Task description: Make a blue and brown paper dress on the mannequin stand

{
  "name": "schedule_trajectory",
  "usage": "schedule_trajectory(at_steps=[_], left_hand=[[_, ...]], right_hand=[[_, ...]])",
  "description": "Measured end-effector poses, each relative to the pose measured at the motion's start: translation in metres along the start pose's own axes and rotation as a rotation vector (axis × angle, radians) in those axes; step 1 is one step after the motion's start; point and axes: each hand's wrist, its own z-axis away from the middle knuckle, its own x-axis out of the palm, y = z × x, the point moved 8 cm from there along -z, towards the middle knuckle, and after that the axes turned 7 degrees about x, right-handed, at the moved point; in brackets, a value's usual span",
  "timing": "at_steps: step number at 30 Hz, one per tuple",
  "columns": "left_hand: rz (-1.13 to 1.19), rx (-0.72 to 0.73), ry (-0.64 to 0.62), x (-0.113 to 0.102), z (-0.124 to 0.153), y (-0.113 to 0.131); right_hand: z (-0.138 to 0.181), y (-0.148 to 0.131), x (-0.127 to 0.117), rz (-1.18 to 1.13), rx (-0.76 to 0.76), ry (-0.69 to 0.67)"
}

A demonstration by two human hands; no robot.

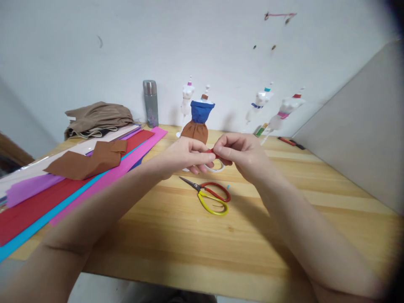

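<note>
A small red piece [212, 152], maybe paper or cloth, is pinched between the fingertips of both hands. My left hand [192, 155] has its thumb and forefinger closed on the left end, the other fingers loosely curled. On the right end, my right hand [238, 149] grips with thumb and bent fingers. Just behind them stands a mini dress form [202, 111] in a blue top and gathered brown skirt; the hands hide its lower part. A white ring-shaped base [217, 167] shows partly beneath them. Nearer to me, scissors [205, 193] with one red and one yellow handle lie on the wooden table.
Left are coloured sheets [139, 147], a brown cut piece [91, 162] and folded tan fabric [101, 118]. A flask [150, 103] stands by the wall. Other white dress forms stand behind: one left [187, 99], two right [261, 101] [285, 110]. A red-and-black tool [291, 142] lies near the partition.
</note>
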Motion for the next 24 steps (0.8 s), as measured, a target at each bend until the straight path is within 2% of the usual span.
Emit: schedule_trajectory(at_steps=[3,9,13,17,24], left_hand=[[-0.043,-0.035,0.014,0.001,0.002,0.003],[-0.111,-0.011,0.026,-0.002,0.006,0.011],[-0.168,-0.015,-0.010,0.003,0.007,0.012],[-0.149,-0.029,0.020,0.001,0.005,0.009],[-0.089,-0.009,0.080,-0.009,0.005,0.009]], right_hand=[[0.000,-0.002,-0.001,-0.004,-0.011,0.001],[0.001,-0.007,-0.011,0.004,-0.075,0.025],[0.005,-0.012,-0.004,0.108,-0.083,0.037],[0.007,-0.012,0.003,0.220,-0.060,0.038],[0.006,-0.010,0.002,0.264,-0.057,0.045]])
